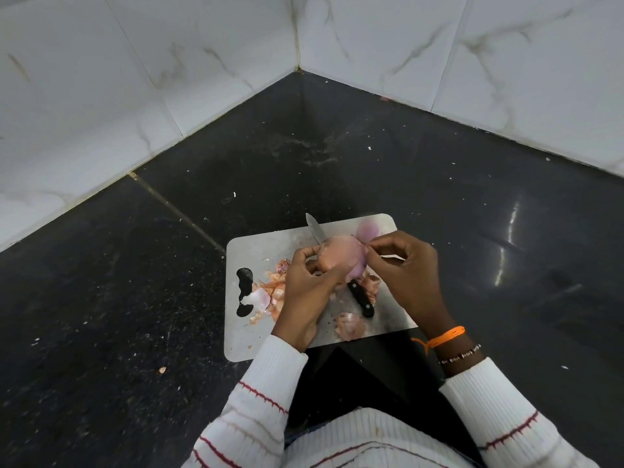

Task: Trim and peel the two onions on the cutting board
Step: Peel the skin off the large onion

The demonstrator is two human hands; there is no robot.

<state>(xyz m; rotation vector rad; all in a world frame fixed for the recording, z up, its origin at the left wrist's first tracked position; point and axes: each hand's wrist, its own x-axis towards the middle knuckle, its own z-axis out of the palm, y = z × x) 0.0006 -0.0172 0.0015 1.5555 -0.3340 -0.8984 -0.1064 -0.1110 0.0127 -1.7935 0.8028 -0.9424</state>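
Above the middle of the steel cutting board (256, 251), a partly skinned onion (341, 256) is gripped by the left hand (310, 285). Its right side is pinched by the right hand (401, 265), so the skin would be drawn rightward. A peeled onion (368, 230) lies near the far right corner.

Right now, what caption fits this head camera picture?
Left hand holds an onion; right hand pinches its skin above the board.

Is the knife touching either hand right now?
Apart. In the head view the knife lies on the board, while both hands, left and right, hold the onion above it.
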